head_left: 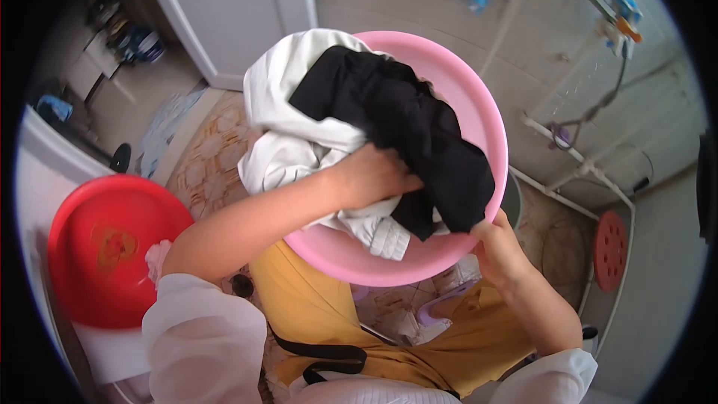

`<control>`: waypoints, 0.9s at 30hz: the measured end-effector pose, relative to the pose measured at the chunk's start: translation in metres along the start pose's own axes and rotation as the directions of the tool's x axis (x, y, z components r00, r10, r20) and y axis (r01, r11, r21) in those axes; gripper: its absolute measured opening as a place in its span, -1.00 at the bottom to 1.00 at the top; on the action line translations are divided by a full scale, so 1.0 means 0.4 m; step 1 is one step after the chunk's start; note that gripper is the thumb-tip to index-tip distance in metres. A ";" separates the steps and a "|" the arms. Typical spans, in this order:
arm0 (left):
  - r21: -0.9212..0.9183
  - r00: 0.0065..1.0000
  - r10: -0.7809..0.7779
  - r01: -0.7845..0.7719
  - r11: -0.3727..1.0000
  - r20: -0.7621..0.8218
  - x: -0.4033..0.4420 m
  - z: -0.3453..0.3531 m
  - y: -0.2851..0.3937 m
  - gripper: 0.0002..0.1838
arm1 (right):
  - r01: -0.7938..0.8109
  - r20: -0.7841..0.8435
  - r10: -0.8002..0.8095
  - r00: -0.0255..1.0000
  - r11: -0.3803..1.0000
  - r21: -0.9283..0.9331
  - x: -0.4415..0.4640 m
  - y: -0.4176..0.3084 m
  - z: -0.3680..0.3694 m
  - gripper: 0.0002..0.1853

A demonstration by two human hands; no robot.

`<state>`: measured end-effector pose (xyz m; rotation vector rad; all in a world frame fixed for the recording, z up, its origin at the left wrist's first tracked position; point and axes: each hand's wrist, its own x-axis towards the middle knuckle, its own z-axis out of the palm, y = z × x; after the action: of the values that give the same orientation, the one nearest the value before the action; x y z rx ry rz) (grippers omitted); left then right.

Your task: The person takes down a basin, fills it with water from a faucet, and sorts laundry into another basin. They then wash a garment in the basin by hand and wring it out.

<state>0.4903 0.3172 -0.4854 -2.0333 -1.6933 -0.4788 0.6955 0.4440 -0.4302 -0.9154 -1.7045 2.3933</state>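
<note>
A pink basin (470,93) is held up in front of me, tilted, with a heap of clothes in it. My right hand (499,254) grips its near right rim, thumb on the upper side. A black garment (389,105) lies across the heap and reaches to the rim by my right hand. Under and beside it is a white garment (280,86), which hangs over the left rim; a gathered white cuff (387,238) shows near the front. My left hand (374,176) is pushed into the clothes, its curled fingers closed on the black garment and partly hidden.
To the left stands a red basin (82,224), with a bit of pink cloth (155,260) at its edge. A white door (239,15) is at the back. A white pipe rack (591,168) with a round red piece (611,251) runs along the right wall.
</note>
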 end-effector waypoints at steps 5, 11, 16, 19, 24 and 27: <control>0.206 0.933 -0.313 0.276 0.939 0.176 -0.085 -0.185 -0.085 -0.77 | -0.028 0.147 0.029 0.989 1.000 -0.005 0.149 0.027 0.088 -0.55; -0.196 0.665 -0.647 0.625 0.755 -0.373 -0.290 -0.375 -0.229 -0.65 | -0.080 0.269 0.089 0.959 0.996 -0.045 0.255 0.024 0.197 -0.51; -0.509 0.215 -0.816 0.689 0.516 -0.536 -0.443 -0.522 -0.292 -0.73 | -0.062 0.308 0.082 0.948 0.995 -0.074 0.293 0.019 0.267 -0.53; -0.486 0.132 -0.754 0.691 0.535 -0.643 -0.504 -0.600 -0.316 -0.76 | -0.080 0.313 0.109 0.944 0.991 -0.104 0.345 0.025 0.304 -0.48; 0.544 0.806 -0.363 0.586 0.600 -0.467 -0.518 -0.573 -0.293 -0.71 | -0.040 0.333 0.058 0.941 0.997 -0.062 0.366 0.029 0.368 -0.44; 0.694 0.825 -0.561 0.361 0.623 0.074 -0.505 -0.450 -0.224 -0.67 | 0.018 0.376 0.020 0.926 0.995 -0.097 0.362 0.036 0.407 -0.47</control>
<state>0.3682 0.0656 -0.4311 -1.1622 -2.1757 0.2800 0.4996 0.3562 -0.4705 -0.4806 -1.9573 2.6401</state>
